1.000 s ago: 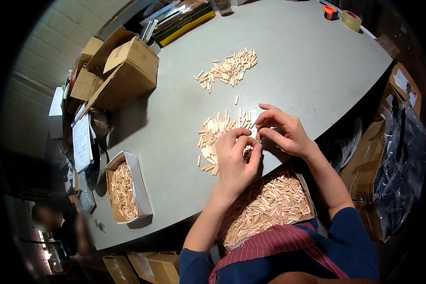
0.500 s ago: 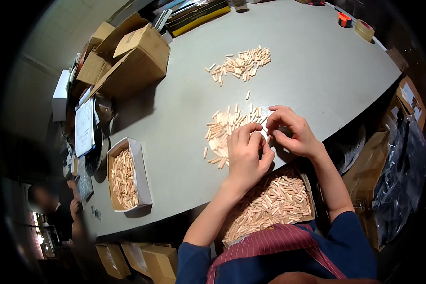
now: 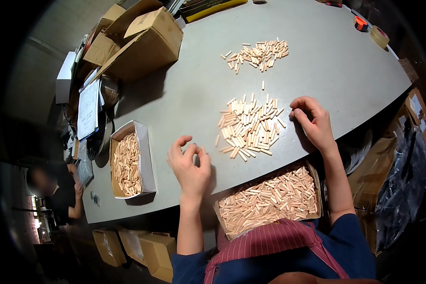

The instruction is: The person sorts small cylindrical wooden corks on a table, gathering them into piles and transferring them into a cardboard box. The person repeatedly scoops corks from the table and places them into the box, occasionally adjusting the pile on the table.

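Note:
A loose pile of short wooden dowels [image 3: 248, 128] lies on the grey table [image 3: 326, 71] in front of me. My left hand [image 3: 190, 165] rests on the table left of this pile, fingers bent and slightly apart, with nothing seen in it. My right hand [image 3: 313, 120] sits at the pile's right edge, fingers curled down toward the tabletop; whether it holds a dowel is hidden. A cardboard tray full of dowels [image 3: 270, 199] sits at my lap against the table's near edge. A second, smaller pile of dowels [image 3: 260, 51] lies farther back.
A white box of dowels [image 3: 128, 163] stands left of my left hand. Open cardboard boxes [image 3: 142, 42] and papers [image 3: 89, 109] crowd the back left. Tape rolls [image 3: 378, 35] lie at the far right. Another person [image 3: 52, 189] sits at the lower left. Cartons [image 3: 142, 241] stand under the table.
My hands were close together over the near pile's right side. They have now moved apart: the left to the bare table left of the pile, the right to its right edge.

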A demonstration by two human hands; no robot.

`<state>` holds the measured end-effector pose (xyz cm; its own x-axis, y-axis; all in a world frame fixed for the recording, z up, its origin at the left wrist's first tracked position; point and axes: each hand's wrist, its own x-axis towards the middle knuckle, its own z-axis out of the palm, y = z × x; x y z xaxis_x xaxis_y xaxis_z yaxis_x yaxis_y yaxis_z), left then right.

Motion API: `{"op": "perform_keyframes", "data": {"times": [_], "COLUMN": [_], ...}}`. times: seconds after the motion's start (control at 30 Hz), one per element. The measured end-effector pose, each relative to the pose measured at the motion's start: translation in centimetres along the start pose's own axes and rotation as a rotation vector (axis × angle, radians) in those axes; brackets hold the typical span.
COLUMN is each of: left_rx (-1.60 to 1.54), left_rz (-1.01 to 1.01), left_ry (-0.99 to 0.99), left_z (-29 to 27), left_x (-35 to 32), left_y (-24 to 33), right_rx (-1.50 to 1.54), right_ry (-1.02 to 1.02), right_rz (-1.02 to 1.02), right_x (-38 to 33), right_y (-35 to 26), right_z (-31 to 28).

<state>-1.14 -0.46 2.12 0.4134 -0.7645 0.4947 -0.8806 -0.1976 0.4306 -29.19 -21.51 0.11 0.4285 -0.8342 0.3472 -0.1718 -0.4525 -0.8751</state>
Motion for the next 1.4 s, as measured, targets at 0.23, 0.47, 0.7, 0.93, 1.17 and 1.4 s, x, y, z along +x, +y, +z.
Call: {"op": "perform_keyframes", "data": {"times": [0.23,0.47,0.7,0.93,1.17,1.4], "left_rx": [0.130,0.005,-0.052,0.189,-0.004,-0.154], "left_rz": [-0.090,0.040,0.217,0.078,0.116,0.359], "left_ry": [-0.012,-0.055,-0.184,-0.193,-0.453,-0.613], "left_z": [-0.3,0.9,2.4,5.0,7.9,8.1], "left_x": [-1.5,-0.5,1.2,9.1,15.0,10.8], "left_y": [-2.0,0.0,1.5,-4.3,-10.6,-3.3], "right_rx": [-0.348,-0.294,-0.163,-0.176,-0.188,-0.147], "right_ry": [-0.142,-0.304,-0.156,-0.015,-0.047,-0.255], "right_rz": [-0.324,-0.428,-0.232,-0.146,-0.157,-0.251], "right_x": [0.5,0.5,0.3,0.7,0.9,0.3], "right_y": [-0.1,-0.4,-0.4,0.5,0.5,-0.4], "right_z": [0.7,0.3,0.6,0.4,0.0,0.3]}}
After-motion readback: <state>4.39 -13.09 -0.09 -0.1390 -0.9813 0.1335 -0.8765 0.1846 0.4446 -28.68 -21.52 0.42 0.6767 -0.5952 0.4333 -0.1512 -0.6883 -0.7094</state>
